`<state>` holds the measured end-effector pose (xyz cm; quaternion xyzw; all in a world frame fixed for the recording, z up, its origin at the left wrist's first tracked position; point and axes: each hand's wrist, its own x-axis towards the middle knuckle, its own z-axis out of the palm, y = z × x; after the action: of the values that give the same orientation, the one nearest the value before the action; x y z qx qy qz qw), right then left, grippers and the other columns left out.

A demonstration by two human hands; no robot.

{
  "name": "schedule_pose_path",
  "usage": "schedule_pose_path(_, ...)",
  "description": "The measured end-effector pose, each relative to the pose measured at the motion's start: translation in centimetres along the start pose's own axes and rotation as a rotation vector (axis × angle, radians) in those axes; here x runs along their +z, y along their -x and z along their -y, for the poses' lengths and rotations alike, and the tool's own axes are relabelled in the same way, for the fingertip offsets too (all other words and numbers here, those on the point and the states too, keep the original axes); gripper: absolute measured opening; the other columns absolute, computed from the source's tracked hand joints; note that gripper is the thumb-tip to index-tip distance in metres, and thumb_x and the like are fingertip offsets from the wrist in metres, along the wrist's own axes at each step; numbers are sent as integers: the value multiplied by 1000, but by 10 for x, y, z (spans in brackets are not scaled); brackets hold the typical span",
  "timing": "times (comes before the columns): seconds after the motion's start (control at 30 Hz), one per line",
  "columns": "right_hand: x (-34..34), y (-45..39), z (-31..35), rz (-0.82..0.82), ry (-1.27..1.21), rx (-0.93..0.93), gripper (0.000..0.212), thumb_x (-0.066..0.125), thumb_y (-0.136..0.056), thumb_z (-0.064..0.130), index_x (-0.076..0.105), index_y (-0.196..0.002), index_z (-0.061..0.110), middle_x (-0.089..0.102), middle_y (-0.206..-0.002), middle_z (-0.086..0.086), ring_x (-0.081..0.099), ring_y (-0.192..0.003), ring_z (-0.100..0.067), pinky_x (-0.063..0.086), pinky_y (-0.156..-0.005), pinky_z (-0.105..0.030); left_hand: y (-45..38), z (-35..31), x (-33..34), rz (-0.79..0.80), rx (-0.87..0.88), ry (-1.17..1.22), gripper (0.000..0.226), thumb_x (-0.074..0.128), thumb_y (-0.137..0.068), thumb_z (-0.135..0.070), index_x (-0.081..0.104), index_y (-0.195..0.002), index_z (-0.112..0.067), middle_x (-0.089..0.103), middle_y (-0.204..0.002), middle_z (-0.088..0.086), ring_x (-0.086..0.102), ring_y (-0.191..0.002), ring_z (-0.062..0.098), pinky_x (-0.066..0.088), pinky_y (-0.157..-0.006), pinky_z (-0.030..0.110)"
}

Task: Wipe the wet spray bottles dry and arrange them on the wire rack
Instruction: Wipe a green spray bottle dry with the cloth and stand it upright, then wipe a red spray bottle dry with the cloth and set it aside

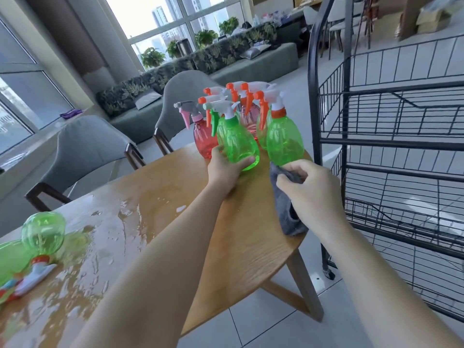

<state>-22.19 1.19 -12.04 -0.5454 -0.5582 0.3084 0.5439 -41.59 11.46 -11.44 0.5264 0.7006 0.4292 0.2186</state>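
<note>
Several spray bottles stand clustered at the far end of the wooden table (241,247). My left hand (223,169) grips the base of a green bottle with a green trigger (237,141). My right hand (313,189) holds a grey cloth (286,212) just below another green bottle with an orange trigger (285,139). A red bottle with a pink trigger (202,136) stands to the left, and further red and green bottles stand behind. The black wire rack (391,136) stands right of the table, and its visible shelves hold nothing.
Water pools on the table's left part (105,229). A green bottle (42,234) lies on its side at the left edge among other bottles. Two grey chairs (82,151) stand behind the table. A long sofa runs under the windows.
</note>
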Motion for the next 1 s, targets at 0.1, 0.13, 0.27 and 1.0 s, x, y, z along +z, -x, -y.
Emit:
schedule_pose_path(0.1, 8, 6, 8, 29, -62, -8, 9, 74, -89, 17, 72, -90, 26, 69, -82, 20, 59, -76, 17, 41, -65, -1, 14, 7, -18, -27, -4, 12, 98, 94, -77, -46, 42, -154, -16, 60, -149, 7, 58, -137, 25, 47, -112, 42)
schedule_pose_path(0.13, 11, 9, 10, 43, -76, -12, 9, 74, -88, 17, 72, -89, 26, 68, -82, 21, 58, -75, 20, 41, -64, -2, 21, 11, -27, -34, -3, 19, 95, 94, -78, -47, 43, -153, -16, 60, -147, 7, 58, -136, 25, 48, -111, 42)
schedule_pose_path(0.27, 33, 28, 23, 149, -99, -23, 7, 76, -89, 22, 74, -92, 27, 70, -85, 21, 58, -78, 21, 41, -62, -3, 65, 32, -80, -58, -5, 76, 91, 89, -82, -51, 43, -155, -21, 58, -141, -1, 58, -131, 18, 50, -108, 40)
schedule_pose_path(1.0, 247, 227, 143, 930, -193, -91, 7, 79, -90, 34, 75, -94, 31, 73, -101, 9, 68, -99, -13, 53, -78, -36, 296, 208, -452, -847, -113, -445, 39, 87, -86, -28, 74, -124, -26, 63, -126, 0, 48, -123, 14, 32, -98, 20)
